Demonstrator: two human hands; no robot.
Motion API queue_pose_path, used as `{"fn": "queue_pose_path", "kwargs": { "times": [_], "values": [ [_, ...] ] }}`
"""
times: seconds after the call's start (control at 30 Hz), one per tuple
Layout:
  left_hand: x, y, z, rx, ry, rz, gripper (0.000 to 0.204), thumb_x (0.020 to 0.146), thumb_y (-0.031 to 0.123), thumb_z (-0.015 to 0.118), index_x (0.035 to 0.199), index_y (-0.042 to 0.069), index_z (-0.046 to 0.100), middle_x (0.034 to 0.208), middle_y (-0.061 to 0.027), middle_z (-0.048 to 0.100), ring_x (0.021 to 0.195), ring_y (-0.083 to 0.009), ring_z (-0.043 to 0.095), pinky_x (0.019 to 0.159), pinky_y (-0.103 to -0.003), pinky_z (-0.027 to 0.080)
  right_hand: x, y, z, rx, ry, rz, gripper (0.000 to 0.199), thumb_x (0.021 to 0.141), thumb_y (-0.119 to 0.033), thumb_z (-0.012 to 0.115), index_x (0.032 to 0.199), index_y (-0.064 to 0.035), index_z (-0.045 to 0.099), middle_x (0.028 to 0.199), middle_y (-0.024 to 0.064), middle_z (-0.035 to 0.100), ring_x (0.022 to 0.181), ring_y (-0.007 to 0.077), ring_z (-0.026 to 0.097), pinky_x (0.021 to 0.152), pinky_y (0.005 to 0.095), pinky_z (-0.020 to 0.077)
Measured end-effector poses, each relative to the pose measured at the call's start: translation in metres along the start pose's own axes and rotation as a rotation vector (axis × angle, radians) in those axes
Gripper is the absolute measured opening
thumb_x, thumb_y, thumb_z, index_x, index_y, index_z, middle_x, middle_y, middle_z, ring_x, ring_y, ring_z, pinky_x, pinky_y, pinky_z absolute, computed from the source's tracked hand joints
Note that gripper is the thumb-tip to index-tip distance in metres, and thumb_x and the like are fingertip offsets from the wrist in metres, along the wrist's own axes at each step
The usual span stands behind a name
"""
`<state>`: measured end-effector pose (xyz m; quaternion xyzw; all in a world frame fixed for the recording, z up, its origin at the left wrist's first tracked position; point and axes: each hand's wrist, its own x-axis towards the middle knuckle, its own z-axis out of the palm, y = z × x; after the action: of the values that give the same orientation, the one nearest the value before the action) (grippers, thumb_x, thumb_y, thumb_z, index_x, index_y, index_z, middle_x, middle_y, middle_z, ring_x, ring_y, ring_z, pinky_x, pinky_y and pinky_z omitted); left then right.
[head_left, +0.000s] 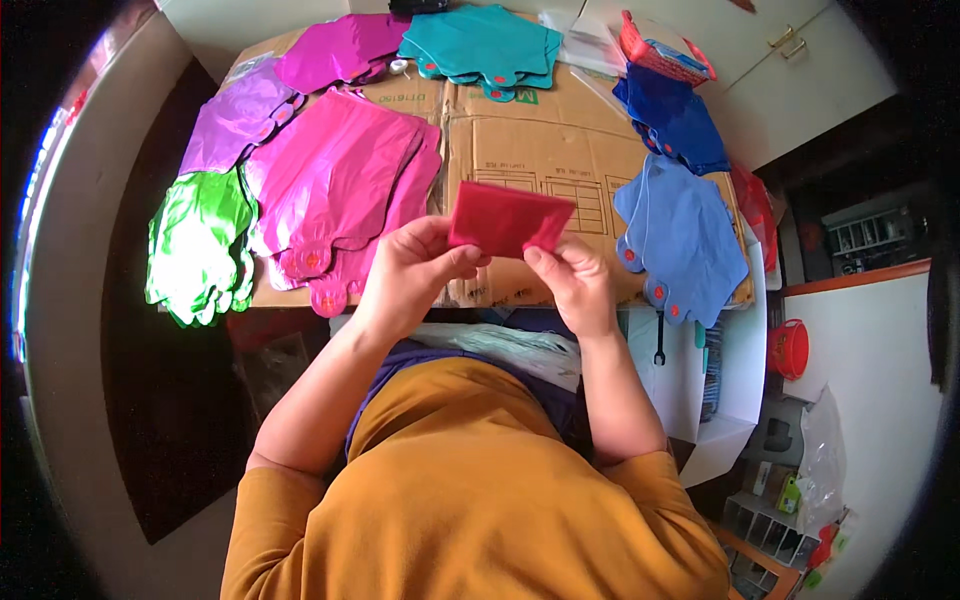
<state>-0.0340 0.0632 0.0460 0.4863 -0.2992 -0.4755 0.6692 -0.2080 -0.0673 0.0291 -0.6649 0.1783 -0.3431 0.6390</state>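
Observation:
A folded dark-red foil piece (pixel 508 220), roughly rectangular, is held up over the near middle of the cardboard. My left hand (pixel 415 265) pinches its left side between thumb and fingers. On its lower right corner my right hand (pixel 578 283) has a thumb in front and curled fingers behind. Left of my left hand lies a large stack of pink foil sheets (pixel 330 185), which look like flat, uninflated foil balloons with round tabs. Light-blue ones (pixel 680 240) lie to the right of my right hand.
Cardboard (pixel 530 135) covers the table. Along its edges lie green (pixel 200 240), lilac (pixel 235 120), magenta (pixel 340 50), teal (pixel 480 45) and dark-blue (pixel 675 115) stacks. A red basket (pixel 665 55) stands at the back right. A red bucket (pixel 788 350) is off to the right.

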Motion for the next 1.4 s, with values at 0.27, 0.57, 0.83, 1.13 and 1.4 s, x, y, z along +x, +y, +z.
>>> {"fn": "queue_pose_path", "kwargs": {
  "times": [0.27, 0.57, 0.83, 1.13, 1.4],
  "values": [
    [-0.033, -0.022, -0.004, 0.809, 0.0, 0.391, 0.029, 0.085, -0.005, 0.066, 0.113, 0.003, 0.067, 0.094, -0.0098, 0.073, 0.083, -0.0188, 0.069, 0.075, -0.032, 0.053, -0.022, -0.003, -0.012, -0.801, -0.104, -0.645, 0.054, 0.063, -0.004, 0.078, 0.116, -0.0106, 0.071, 0.113, 0.0088, 0.063, 0.094, 0.0267, 0.059, 0.084, 0.0381, 0.0494],
    [-0.019, -0.052, -0.017, 0.831, 0.066, 0.616, 0.069, 0.071, -0.008, 0.062, 0.137, 0.005, 0.048, 0.113, -0.0155, 0.07, 0.104, -0.0311, 0.066, 0.089, -0.041, 0.049, -0.025, 0.021, -0.016, -0.83, -0.094, -0.784, 0.04, 0.071, -0.007, 0.072, 0.11, -0.008, 0.067, 0.11, 0.011, 0.061, 0.093, 0.0276, 0.058, 0.082, 0.04, 0.0499],
    [-0.038, -0.028, -0.023, 1.454, -0.14, 0.958, 0.031, 0.078, 0.017, 0.064, 0.108, 0.009, 0.068, 0.117, -0.0042, 0.065, 0.109, -0.0229, 0.059, 0.089, -0.038, 0.044, -0.02, 0.008, -0.012, -0.929, -0.315, -0.83, 0.02, 0.081, -0.01, 0.065, 0.1, -0.0036, 0.065, 0.109, 0.0111, 0.066, 0.098, 0.0268, 0.065, 0.086, 0.0404, 0.0546],
    [-0.039, -0.044, -0.037, 1.373, -0.208, 0.966, 0.033, 0.078, 0.018, 0.06, 0.107, 0.006, 0.068, 0.115, -0.0073, 0.066, 0.102, -0.0237, 0.062, 0.083, -0.038, 0.047, -0.03, 0.024, -0.013, -1.002, -0.227, -0.766, 0.027, 0.081, -0.008, 0.065, 0.106, -0.0008, 0.067, 0.105, 0.0115, 0.063, 0.095, 0.0261, 0.061, 0.083, 0.0386, 0.0534],
    [-0.049, -0.039, -0.038, 1.449, -0.109, 0.947, 0.035, 0.074, 0.013, 0.067, 0.108, 0.005, 0.07, 0.111, -0.008, 0.068, 0.098, -0.0252, 0.063, 0.081, -0.038, 0.048, -0.031, 0.014, -0.01, -1.022, -0.256, -0.773, 0.026, 0.077, -0.005, 0.07, 0.103, -0.0027, 0.071, 0.101, 0.0089, 0.065, 0.089, 0.0256, 0.061, 0.079, 0.038, 0.0531]
  ]
}}
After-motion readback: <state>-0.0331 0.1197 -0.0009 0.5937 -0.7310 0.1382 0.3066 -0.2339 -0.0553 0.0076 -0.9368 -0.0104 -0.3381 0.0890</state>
